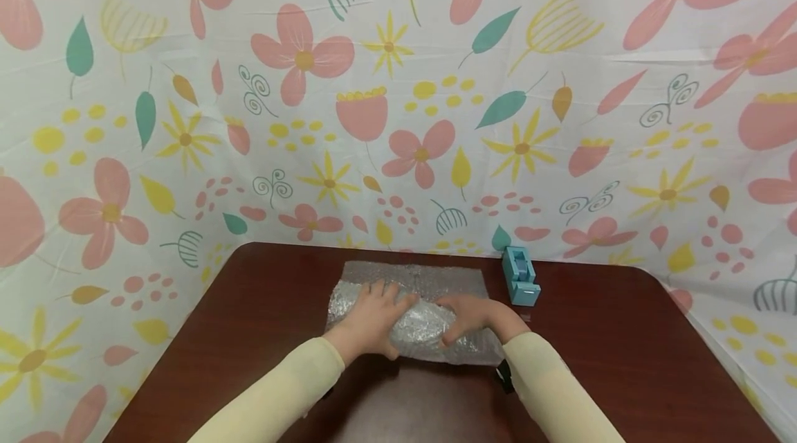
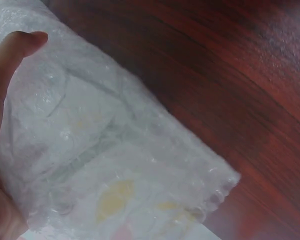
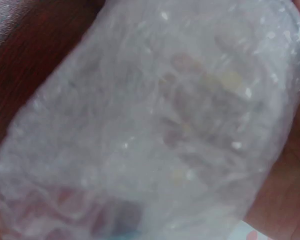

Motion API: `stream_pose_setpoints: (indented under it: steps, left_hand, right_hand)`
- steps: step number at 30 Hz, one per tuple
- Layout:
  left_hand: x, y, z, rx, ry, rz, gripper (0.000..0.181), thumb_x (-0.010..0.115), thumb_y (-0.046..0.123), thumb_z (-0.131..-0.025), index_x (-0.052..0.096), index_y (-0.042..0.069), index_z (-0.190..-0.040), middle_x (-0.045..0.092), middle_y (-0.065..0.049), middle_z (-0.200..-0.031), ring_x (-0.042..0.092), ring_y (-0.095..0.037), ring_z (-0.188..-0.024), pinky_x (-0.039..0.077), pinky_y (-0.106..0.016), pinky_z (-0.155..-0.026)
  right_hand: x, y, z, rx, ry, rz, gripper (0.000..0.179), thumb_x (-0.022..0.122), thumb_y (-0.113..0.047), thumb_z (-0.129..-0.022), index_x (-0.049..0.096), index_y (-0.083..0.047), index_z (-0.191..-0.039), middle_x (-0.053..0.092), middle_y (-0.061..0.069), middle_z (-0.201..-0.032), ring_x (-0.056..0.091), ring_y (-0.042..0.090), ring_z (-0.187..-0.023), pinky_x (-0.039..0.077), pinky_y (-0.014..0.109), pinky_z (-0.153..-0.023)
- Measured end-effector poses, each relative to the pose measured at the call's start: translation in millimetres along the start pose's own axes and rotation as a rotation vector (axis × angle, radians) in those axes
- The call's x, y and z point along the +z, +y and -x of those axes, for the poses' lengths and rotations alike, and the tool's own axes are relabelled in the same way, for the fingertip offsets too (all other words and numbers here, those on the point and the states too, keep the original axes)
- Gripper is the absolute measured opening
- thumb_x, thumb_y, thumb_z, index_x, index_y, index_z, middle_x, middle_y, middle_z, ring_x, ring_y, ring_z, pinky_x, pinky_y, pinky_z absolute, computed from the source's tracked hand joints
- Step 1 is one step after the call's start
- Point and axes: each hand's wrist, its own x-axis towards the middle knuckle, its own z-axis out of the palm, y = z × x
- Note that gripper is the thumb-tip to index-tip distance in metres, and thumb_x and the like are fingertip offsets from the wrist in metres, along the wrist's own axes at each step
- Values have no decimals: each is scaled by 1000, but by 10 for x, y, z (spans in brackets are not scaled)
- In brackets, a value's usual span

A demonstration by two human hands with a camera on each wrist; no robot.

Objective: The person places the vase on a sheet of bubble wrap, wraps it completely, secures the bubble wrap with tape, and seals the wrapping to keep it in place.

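Observation:
A sheet of clear bubble wrap (image 1: 420, 324) lies on the table, its near part bunched into a thick, roll-like bundle and its far part flat. Whatever may be inside cannot be made out. My left hand (image 1: 373, 318) grips the bundle's left part from above, fingers spread over the top and thumb at the near side. At the right part, my right hand (image 1: 476, 315) holds the bundle between bent fingers and thumb. Shiny wrap (image 2: 100, 125) fills much of the left wrist view beside the thumb. In the right wrist view, the wrap (image 3: 140, 115) covers most of the picture.
A light blue tape dispenser (image 1: 521, 277) stands at the back right, just beyond the wrap's right edge. The dark red-brown table (image 1: 598, 353) has rounded far corners. Behind it hangs a white cloth (image 1: 386, 131) printed with flowers and leaves.

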Motion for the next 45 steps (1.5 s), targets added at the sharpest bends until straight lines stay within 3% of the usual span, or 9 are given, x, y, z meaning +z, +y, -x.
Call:
stream_pose_setpoints:
  steps: [8,16,22,28,32,35,39,45]
  left_hand:
    - [-30,13,72,-1,-6,31,106,86,69,-61,48,28,-151,61,-8,-137,61,-32,-122,55,-49,-97]
    - [-85,15,128,11,-63,104,103,85,67,-65,47,27,-152,60,-9,-141,60,-34,-127,55,-51,-100]
    - [-125,-10,97,19,-94,97,101,87,67,-65,50,28,-151,61,-8,-142,62,-32,-126,57,-49,-98]
    - [-123,-33,69,17,-137,160,100,89,61,-65,49,28,-151,60,-8,-143,60,-33,-127,54,-53,-101]
    - [-121,-49,56,29,-140,173,99,90,57,-64,50,28,-150,61,-7,-141,62,-32,-125,55,-52,-100]
    - [-136,-60,39,37,-146,175,99,90,56,-64,50,28,-150,61,-7,-141,62,-31,-124,56,-50,-99]
    - [-167,-77,0,28,-180,202,98,90,56,-65,51,28,-151,60,-8,-144,61,-33,-127,55,-52,-101]
    - [-161,-95,-85,6,-258,249,98,90,57,-69,48,30,-153,55,-10,-152,56,-36,-136,50,-55,-108]
  right_hand:
    - [22,-2,23,-38,-38,-19,89,79,-31,-69,50,-8,-150,53,14,-153,50,38,-141,45,59,-112]
    - [32,-16,40,-24,-83,-19,90,81,-35,-70,50,-10,-151,54,11,-152,51,35,-140,45,57,-112]
    - [-18,-28,32,1,-157,-21,90,79,-37,-75,46,-12,-154,51,10,-155,48,35,-143,43,56,-115]
    - [-51,-61,29,15,-201,39,91,79,-43,-77,44,-12,-156,49,10,-158,44,36,-147,40,57,-118]
    - [-69,-51,16,-16,-254,44,100,76,-56,-84,32,-10,-161,38,14,-165,36,38,-153,35,58,-121]
    - [-86,-15,1,-31,-290,-9,109,70,-66,-87,18,-9,-165,24,19,-170,25,41,-157,30,62,-123]
    - [-98,44,-12,-54,-283,-88,115,68,-69,-86,9,-11,-166,19,22,-170,22,44,-157,30,65,-122]
    - [-81,122,-6,-74,-207,-144,120,71,-70,-83,8,-11,-166,18,25,-169,24,48,-155,34,68,-118]
